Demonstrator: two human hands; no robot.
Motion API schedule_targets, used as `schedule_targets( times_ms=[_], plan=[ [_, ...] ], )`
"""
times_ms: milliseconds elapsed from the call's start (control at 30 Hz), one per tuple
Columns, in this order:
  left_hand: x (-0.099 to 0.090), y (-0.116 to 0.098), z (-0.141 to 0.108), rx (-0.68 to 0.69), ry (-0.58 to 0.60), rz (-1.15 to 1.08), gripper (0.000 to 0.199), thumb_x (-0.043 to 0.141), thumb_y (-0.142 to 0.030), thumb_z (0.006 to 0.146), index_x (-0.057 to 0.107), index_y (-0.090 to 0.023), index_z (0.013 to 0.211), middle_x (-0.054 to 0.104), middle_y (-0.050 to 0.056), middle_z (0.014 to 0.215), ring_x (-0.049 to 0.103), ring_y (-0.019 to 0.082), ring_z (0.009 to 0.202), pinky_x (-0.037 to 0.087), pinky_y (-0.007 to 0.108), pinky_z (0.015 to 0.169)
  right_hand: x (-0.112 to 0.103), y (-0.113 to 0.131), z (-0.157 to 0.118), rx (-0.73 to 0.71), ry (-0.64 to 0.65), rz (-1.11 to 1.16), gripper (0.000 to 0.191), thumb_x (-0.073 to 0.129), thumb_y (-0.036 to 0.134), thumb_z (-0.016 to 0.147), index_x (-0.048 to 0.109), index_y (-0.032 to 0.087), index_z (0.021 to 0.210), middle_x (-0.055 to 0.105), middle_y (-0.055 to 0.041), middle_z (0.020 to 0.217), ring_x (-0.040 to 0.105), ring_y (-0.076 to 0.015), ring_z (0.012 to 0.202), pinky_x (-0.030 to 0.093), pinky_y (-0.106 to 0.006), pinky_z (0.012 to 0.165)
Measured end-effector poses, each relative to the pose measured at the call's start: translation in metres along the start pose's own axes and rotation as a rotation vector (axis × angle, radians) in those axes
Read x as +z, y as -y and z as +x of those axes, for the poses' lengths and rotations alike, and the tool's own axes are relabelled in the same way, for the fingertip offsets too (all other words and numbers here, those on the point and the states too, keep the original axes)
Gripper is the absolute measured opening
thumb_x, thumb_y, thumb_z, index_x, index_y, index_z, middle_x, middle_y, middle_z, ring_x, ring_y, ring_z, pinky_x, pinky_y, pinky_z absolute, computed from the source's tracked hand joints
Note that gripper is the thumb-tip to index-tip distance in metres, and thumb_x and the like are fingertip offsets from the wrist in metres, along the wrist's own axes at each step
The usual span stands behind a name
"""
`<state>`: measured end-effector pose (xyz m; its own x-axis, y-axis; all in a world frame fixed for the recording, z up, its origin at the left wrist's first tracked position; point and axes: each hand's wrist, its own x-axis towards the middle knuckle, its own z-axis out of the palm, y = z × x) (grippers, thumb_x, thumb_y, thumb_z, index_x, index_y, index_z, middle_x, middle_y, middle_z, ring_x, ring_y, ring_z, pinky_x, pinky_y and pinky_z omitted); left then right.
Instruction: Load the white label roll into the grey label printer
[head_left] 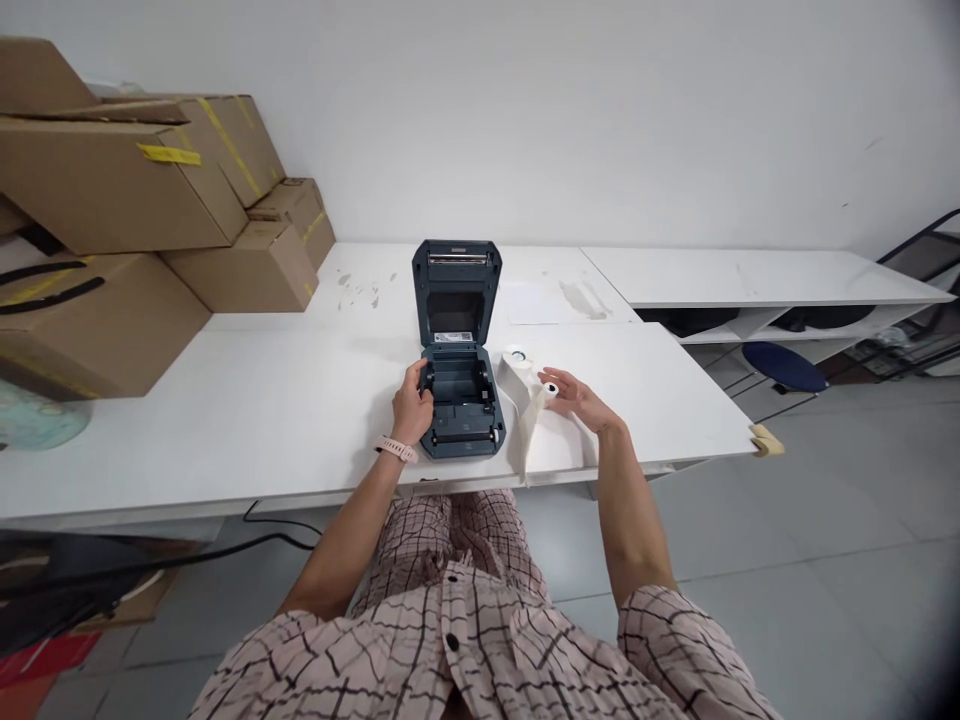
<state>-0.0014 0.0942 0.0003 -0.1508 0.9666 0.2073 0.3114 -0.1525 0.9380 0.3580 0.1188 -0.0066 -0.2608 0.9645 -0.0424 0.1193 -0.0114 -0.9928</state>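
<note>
A dark label printer sits on the white table in front of me, its lid raised and its inner bay showing. My left hand grips the printer's left edge, the thumb over the rim. To the right of the printer, my right hand is closed around a small white label roll, fingers above it and partly behind. A loose strip of label paper runs from this roll down to the table's front edge. Another white roll stands between the printer and my right hand.
Cardboard boxes are stacked at the left against the wall. A white sheet lies behind the rolls. A blue stool stands on the floor at right, near a shelf unit. Black cable hangs below the table.
</note>
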Motion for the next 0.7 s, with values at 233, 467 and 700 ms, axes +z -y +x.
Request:
schedule_targets(
  times_ms=[233,467,700],
  plan=[
    [-0.001,-0.004,-0.002,-0.016,-0.003,0.038,0.065,0.053,-0.005,0.08,0.051,-0.026,0.142,0.061,0.007,0.145,0.051,0.025,0.141,0.038,0.047,0.12,-0.007,0.04,0.041,0.01,0.056,-0.16,0.079,0.086,0.034,0.068,0.055,0.033,0.141,0.042,-0.0081,0.163,0.031,-0.0304,0.154,0.035,-0.051,0.121],
    [0.002,-0.004,-0.003,-0.02,-0.027,0.024,0.062,0.049,-0.003,0.082,0.051,-0.022,0.14,0.061,0.01,0.146,0.053,0.024,0.14,0.04,0.047,0.118,0.032,0.047,0.101,0.074,0.066,-0.327,0.067,0.086,0.017,0.049,0.067,0.02,0.114,0.073,-0.0077,0.119,0.065,-0.0319,0.115,0.047,-0.05,0.108],
    [0.005,0.0,-0.004,-0.019,-0.059,-0.038,0.063,0.052,-0.003,0.079,0.052,-0.024,0.139,0.064,0.01,0.141,0.057,0.026,0.135,0.041,0.05,0.117,0.043,0.063,0.081,-0.064,-0.072,-0.182,0.046,0.052,0.056,0.088,0.063,0.025,0.121,0.071,-0.0099,0.126,0.068,-0.0287,0.115,0.057,-0.042,0.093]
  ],
)
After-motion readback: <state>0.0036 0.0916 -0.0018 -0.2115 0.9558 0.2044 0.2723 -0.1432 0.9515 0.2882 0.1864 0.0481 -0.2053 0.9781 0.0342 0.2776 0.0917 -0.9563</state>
